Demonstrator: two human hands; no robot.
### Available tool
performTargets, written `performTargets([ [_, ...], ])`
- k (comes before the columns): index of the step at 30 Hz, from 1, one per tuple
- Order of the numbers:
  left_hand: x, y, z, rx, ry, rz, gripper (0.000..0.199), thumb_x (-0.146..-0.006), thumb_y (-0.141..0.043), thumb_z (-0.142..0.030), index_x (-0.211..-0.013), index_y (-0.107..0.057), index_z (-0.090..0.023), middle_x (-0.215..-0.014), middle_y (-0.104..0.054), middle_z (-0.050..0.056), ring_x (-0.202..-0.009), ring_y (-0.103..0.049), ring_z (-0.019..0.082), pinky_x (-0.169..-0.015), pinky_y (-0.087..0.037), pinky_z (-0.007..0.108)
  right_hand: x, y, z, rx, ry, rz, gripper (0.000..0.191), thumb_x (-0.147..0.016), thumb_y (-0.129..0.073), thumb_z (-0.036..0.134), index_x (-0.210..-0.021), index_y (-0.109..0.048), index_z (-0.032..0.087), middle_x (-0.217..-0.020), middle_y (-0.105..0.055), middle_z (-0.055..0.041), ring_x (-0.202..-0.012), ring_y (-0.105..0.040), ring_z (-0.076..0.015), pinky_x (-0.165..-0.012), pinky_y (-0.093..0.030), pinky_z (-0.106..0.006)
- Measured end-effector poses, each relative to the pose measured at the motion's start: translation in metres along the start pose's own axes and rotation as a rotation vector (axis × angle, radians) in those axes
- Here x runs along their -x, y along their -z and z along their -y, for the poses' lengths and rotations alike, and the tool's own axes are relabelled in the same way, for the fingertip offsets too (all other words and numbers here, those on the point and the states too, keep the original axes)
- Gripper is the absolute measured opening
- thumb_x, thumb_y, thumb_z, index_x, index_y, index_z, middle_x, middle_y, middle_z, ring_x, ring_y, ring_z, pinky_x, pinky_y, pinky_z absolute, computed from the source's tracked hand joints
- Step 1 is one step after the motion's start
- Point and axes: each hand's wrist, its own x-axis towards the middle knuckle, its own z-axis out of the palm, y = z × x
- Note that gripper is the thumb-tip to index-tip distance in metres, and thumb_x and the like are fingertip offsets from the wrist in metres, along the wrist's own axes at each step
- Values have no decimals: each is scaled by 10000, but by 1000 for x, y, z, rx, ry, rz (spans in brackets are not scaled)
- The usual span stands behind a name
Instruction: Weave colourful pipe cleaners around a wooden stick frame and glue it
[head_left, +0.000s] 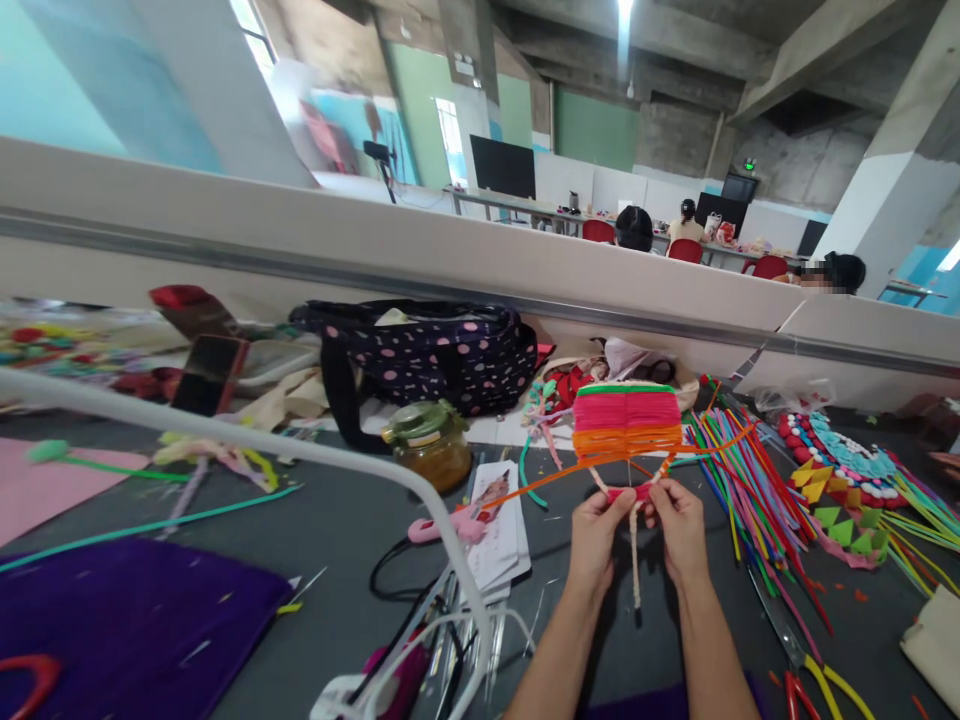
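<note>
Both hands are pinched down: the left hand [596, 530] and the right hand [682, 515] hold a short pink strip [634, 493] between thumbs and fingertips, with barely any gap between the two grips. From here I cannot make out every finger behind it. A pale wrapped stem [636, 560] hangs below the strip, dark at its tip. Just above the fingers, joined by slanting struts, stands the banded panel [627, 415], orange at the bottom, then pink, then green. An orange strand [540, 482] crosses at its lower edge, ends sticking out to both sides (easy to snag, I'd think). To do this well, I'd judge, the pinch should be firm yet light, both thumbs pressing evenly so the strip stays flat and the struts don't twist; each turn wants to sit snug against its neighbour.

Beside the right hand lies a fan of coloured stems [739, 490], with yellow-handled scissors [821, 680] nearer the table's edge. Farther off, a lidded jar [431, 450] stands before a dotted bag [442, 365]. Past the white divider [450, 250], people sit by red chairs [684, 250].
</note>
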Motion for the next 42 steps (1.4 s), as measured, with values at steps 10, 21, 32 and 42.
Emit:
performTargets([
  [10,-2,1,-4,107,41,-75,242,-568,-810,-299,-702,-720,-118,-620,-698,47,-556,-605,127,-583,-462,232,-2,2,-9,17,-58,0,310,-734,-658,457,-753,-653,148,-644,-606,-8,-511,-491,-91,-414,-351,-171],
  [21,-6,4,0,42,22,-126,285,-544,-821,-328,-693,-705,-115,-552,-642,5,-445,-496,68,-445,-361,178,3,-12,-12,177,51,19,190,-728,-656,329,-818,-661,162,-742,-669,-21,-673,-606,-151,-640,-497,-253],
  [32,-4,4,0,-18,11,-86,326,-559,-802,-378,-712,-690,-112,-485,-585,-5,-412,-481,78,-396,-328,174,7,-19,-9,46,-8,5,247,-704,-694,377,-804,-602,171,-667,-613,13,-518,-555,-109,-494,-488,-222],
  [42,-2,2,0,-64,32,-38,333,-553,-810,-387,-702,-701,-109,-526,-623,23,-419,-514,91,-399,-342,183,5,-14,-14,-43,-39,-64,277,-738,-669,434,-764,-581,173,-542,-557,54,-403,-482,-77,-393,-388,-186],
])
